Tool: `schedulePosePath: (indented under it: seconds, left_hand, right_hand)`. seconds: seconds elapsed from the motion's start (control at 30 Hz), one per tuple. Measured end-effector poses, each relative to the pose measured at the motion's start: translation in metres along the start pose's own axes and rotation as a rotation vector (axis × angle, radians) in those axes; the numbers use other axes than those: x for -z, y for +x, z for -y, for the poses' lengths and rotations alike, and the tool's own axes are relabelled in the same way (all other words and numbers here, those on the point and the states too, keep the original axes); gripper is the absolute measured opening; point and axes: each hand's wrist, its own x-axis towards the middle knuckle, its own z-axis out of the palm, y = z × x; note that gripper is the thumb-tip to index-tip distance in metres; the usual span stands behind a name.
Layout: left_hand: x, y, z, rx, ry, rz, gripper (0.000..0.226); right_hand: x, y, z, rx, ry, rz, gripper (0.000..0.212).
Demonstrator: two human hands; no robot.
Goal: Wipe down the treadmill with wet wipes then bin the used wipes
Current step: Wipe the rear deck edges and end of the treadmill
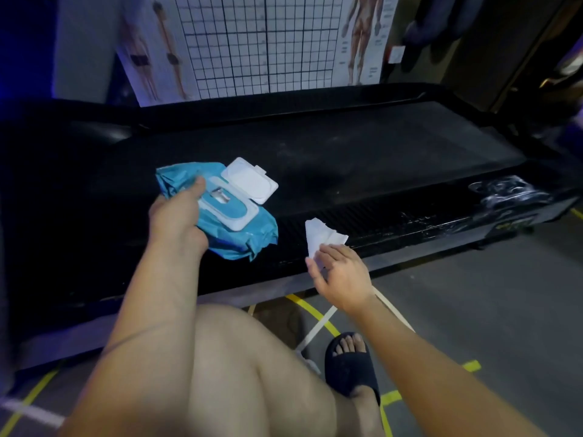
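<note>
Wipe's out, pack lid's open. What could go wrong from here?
The lid of the wipes pack in the left hand stands open; unclosed, the wipes may dry out.
The right hand has only a light grip on one edge of the wipe; it may drop to the floor.
The treadmill belt looks dusty; one wipe may just smear it.
</note>
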Motion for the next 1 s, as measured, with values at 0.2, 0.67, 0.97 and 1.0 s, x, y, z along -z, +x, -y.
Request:
schedulePosePath:
  seconds: [0.2, 0.67, 0.97, 1.0]
  left_hand:
    - [0.02, 0.025, -0.009, 0.001, 0.068, -0.018, 0.033]
    - [0.03, 0.049, -0.014, -0.007, 0.132, 0.009, 0.033]
    - [0.042, 0.05, -0.011, -0.006, 0.116, -0.014, 0.03]
    - [0.042, 0.05, -0.011, -0.005, 0.111, -0.014, 0.031]
  right_hand:
    - [-0.017, 0.02, -0.018, 0.069, 0.156, 0.025, 0.041]
    - [-0.058, 0.023, 0.068, 0.374, 0.037, 0.301, 0.061]
    - [-0.059, 0.029, 0.07, 0.38, 0.074, 0.351, 0.068]
    - [-0.06, 0.028, 0.065, 0.385, 0.06, 0.335, 0.064]
